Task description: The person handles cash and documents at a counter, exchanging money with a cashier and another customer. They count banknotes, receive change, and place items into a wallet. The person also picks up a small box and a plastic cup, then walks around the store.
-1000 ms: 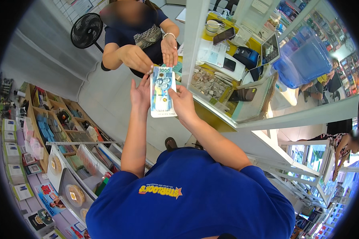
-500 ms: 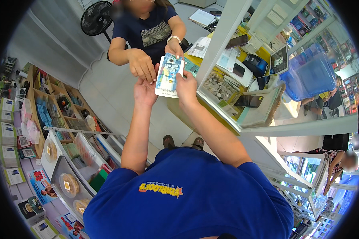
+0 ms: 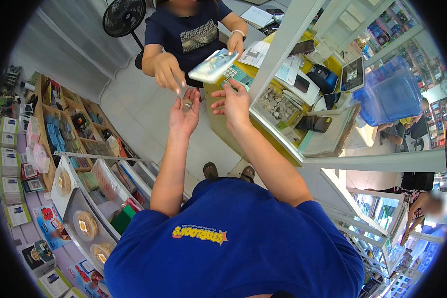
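Observation:
My left hand (image 3: 184, 116) is palm up, fingers lightly cupped, with a few coins (image 3: 186, 105) resting at the base of the fingers. Just above it hovers the right hand (image 3: 169, 70) of a person facing me, its fingers pointing down. That person's other hand (image 3: 236, 43) holds a blue banknote (image 3: 222, 60) together with a white, phone-sized flat thing (image 3: 203, 74), both blurred by motion. My right hand (image 3: 236, 105) is empty, its fingers spread, just below a teal calculator (image 3: 237, 75) on the yellow counter.
To the right, a glass-walled counter (image 3: 278, 134) holds piles of coins (image 3: 277, 105), a dark phone (image 3: 314, 123) and a blue card terminal (image 3: 324, 78). Blue plastic tubs (image 3: 387, 89) stand beyond. Wooden shelves (image 3: 67, 119) line the left, and a black fan (image 3: 124, 18) stands behind the person.
The banknote and white flat thing have left my hands and moved away with the other person's hand. My hands have parted; coins now show in my left palm.

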### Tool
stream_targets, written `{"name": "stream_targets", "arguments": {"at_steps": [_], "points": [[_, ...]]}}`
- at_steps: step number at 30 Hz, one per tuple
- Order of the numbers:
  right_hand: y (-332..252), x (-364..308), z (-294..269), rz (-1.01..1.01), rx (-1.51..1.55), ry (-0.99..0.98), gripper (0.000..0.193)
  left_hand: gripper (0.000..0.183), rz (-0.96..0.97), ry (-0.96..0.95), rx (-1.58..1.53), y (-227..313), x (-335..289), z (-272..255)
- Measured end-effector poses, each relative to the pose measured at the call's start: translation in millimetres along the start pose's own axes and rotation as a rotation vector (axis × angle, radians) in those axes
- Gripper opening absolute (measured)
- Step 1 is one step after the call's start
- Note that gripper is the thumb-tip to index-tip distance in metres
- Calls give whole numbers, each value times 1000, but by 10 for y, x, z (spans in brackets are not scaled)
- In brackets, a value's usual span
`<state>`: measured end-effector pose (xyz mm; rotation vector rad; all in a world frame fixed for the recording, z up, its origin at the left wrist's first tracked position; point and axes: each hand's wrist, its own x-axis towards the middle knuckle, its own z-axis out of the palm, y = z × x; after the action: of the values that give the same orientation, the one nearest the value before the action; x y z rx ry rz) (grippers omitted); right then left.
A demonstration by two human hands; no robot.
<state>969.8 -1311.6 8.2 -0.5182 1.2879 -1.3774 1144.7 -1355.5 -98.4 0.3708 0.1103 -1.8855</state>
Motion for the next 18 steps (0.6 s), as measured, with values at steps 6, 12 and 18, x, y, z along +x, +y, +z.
{"name": "stream_targets", "arguments": {"at_steps": [6,12,18], "points": [[71,-203,-72,27,15,-67,39,33,-56,33,2,0,-175,-262],[91,-559,-186,-149,-52,-214,26,32,-252,-192,-48,-168,-523,-161],[7,-1020,-470,-466,-250,-140,14,43,-389,-209,64,-601,-751,269]]}}
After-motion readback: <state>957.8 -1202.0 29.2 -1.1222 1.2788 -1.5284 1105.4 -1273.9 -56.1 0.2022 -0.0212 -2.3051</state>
